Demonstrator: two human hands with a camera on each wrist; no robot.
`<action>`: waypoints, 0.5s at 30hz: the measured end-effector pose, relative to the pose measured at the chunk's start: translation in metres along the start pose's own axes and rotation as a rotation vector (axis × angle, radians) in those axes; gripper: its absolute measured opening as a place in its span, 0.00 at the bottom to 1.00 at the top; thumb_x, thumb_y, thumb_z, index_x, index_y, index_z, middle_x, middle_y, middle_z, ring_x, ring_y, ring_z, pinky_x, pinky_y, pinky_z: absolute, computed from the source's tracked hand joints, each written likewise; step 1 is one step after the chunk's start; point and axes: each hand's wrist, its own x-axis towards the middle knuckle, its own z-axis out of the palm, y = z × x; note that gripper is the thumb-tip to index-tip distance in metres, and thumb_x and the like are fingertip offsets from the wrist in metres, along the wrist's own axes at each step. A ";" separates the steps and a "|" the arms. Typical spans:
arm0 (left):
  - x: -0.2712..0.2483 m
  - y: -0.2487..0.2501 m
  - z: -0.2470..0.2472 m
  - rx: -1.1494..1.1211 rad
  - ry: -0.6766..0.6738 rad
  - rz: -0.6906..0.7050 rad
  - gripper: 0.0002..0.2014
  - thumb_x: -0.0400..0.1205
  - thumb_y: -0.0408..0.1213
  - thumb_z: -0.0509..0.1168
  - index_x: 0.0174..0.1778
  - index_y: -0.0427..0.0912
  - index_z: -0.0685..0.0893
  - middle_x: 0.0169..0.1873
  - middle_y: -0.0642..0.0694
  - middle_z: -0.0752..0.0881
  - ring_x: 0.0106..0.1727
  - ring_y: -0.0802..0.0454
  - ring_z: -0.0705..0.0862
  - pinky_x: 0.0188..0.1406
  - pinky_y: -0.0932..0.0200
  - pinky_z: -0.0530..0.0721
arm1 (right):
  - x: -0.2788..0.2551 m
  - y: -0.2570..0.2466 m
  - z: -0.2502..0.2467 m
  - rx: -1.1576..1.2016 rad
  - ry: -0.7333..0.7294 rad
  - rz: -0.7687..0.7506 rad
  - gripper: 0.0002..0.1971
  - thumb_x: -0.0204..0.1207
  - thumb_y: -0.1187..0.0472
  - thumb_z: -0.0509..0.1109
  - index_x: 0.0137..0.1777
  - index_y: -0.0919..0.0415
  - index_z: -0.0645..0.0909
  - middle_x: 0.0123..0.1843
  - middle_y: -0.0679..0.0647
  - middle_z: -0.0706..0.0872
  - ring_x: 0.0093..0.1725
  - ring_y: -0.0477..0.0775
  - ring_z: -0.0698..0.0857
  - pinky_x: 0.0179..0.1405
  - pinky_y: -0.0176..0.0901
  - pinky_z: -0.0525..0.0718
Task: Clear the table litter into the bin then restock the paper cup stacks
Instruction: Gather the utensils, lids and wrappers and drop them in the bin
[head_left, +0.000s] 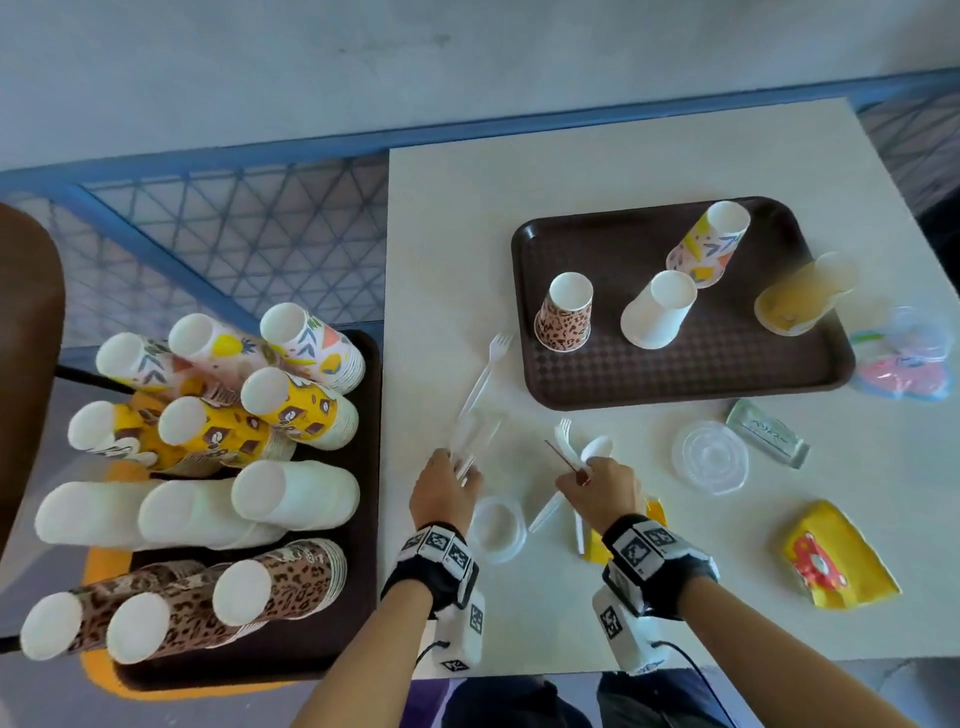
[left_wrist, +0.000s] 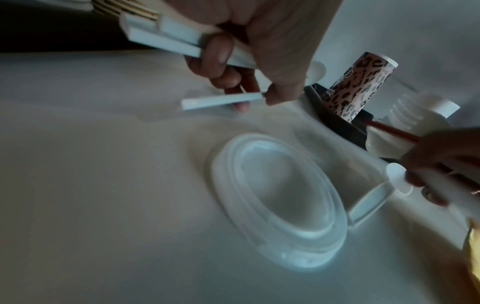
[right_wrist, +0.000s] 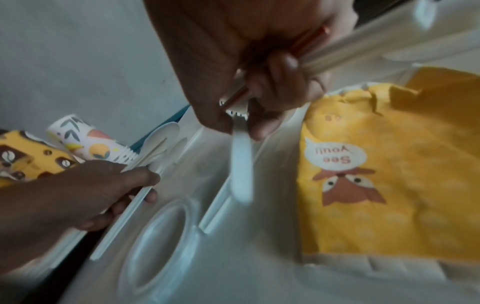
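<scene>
White plastic cutlery (head_left: 470, 447) lies bunched in the left hand (head_left: 441, 488), long axis pointing away towards a loose fork (head_left: 485, 371) beyond it on the table (head_left: 597, 613). The right hand (head_left: 597, 486) clenches forks, spoon and a red stick (head_left: 563, 457); both grips are full.

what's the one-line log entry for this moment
phase: litter pickup | left hand: grips white cutlery | right hand: grips cutlery bundle | lid: on table
</scene>
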 end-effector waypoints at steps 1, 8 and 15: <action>0.001 0.001 -0.003 -0.004 0.014 0.017 0.15 0.78 0.42 0.63 0.57 0.37 0.74 0.50 0.37 0.85 0.51 0.37 0.83 0.47 0.48 0.80 | -0.001 0.000 -0.003 0.053 0.026 0.000 0.16 0.71 0.56 0.63 0.25 0.59 0.65 0.33 0.61 0.78 0.37 0.64 0.76 0.36 0.45 0.69; 0.036 0.034 -0.021 0.036 0.104 0.132 0.17 0.80 0.43 0.62 0.58 0.35 0.74 0.48 0.32 0.87 0.49 0.32 0.85 0.43 0.47 0.79 | 0.007 0.002 -0.012 0.423 0.183 0.147 0.13 0.72 0.54 0.53 0.39 0.65 0.70 0.42 0.66 0.84 0.45 0.68 0.83 0.47 0.52 0.77; 0.078 0.073 -0.017 0.017 0.074 0.171 0.17 0.78 0.42 0.67 0.54 0.32 0.75 0.52 0.33 0.85 0.55 0.34 0.82 0.48 0.45 0.80 | 0.015 -0.005 -0.010 0.354 0.141 0.223 0.23 0.71 0.51 0.70 0.55 0.70 0.74 0.46 0.59 0.78 0.50 0.62 0.80 0.44 0.45 0.71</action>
